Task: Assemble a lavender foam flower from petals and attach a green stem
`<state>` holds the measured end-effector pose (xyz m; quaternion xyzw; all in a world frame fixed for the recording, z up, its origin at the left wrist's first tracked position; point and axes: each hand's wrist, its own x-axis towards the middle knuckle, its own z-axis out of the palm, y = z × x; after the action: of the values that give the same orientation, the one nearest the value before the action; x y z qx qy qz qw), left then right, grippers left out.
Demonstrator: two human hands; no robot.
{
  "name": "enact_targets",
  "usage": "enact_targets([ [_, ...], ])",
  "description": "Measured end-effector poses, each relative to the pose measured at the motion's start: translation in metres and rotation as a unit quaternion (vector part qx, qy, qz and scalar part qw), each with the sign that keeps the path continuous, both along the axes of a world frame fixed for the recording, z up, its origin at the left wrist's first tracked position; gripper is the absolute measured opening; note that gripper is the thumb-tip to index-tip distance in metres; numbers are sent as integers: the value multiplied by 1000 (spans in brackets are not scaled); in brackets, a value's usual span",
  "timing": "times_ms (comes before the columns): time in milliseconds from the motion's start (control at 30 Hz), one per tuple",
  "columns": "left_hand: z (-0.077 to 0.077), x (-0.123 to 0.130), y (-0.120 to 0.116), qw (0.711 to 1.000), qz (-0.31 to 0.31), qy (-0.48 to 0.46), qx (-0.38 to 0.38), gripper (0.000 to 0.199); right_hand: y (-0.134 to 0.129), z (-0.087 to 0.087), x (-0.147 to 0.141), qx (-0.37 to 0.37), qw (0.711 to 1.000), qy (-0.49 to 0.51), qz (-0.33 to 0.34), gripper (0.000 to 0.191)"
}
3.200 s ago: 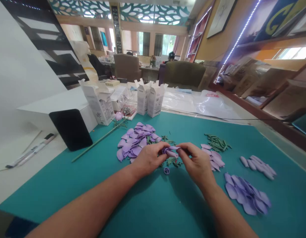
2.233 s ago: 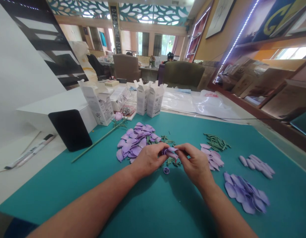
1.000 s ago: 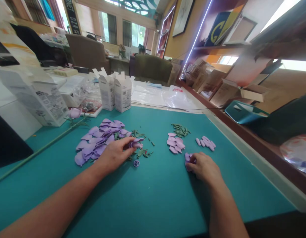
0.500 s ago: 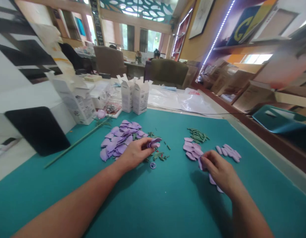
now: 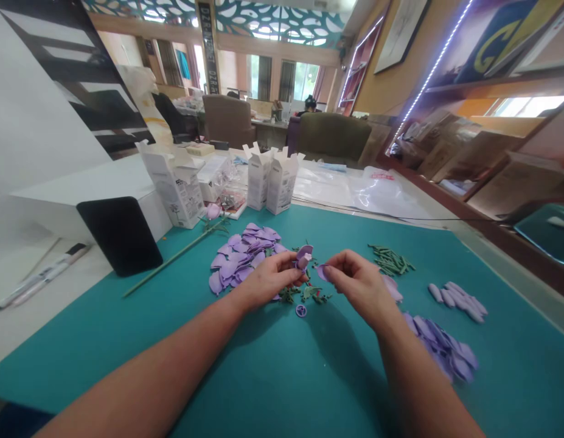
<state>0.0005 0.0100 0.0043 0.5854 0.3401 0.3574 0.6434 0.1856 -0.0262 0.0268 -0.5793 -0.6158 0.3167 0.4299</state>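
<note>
My left hand (image 5: 277, 274) is closed around a partly built purple flower head (image 5: 304, 258), held upright above the mat with petals standing out from it. My right hand (image 5: 355, 277) pinches a single purple petal (image 5: 324, 272) just to the right of the flower head; a small gap lies between them. A big heap of purple petals (image 5: 240, 258) spreads behind my left hand. Below the hands are small green pieces (image 5: 311, 293) and a round purple ring (image 5: 300, 311). Pale petals (image 5: 392, 288) are partly hidden behind my right hand, and darker petals (image 5: 446, 347) lie by my right forearm.
Green stem pieces (image 5: 391, 260) and pale lilac pods (image 5: 457, 301) lie on the right of the teal mat (image 5: 272, 389). A long-stemmed flower (image 5: 172, 258) lies left, near a black tablet (image 5: 120, 236). White boxes (image 5: 282, 182) stand at the back. A person (image 5: 310, 104) sits far off.
My right hand has moved left from the right-hand petals, bringing a petal close to the flower head in my left hand. The view has turned slightly left.
</note>
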Motion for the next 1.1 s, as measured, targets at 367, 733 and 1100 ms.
enact_targets([
  [367,-4,3,0,1000,0,-13,-6,39,-2,-17,-4,16,1000,21,0,22],
  [733,-6,4,0,1000,-8,-10,4,39,0,-22,-8,3,998,50,-24,12],
  [1100,-3,5,-2,1000,-6,-12,4,42,2,-28,-8,12,999,35,-32,11],
])
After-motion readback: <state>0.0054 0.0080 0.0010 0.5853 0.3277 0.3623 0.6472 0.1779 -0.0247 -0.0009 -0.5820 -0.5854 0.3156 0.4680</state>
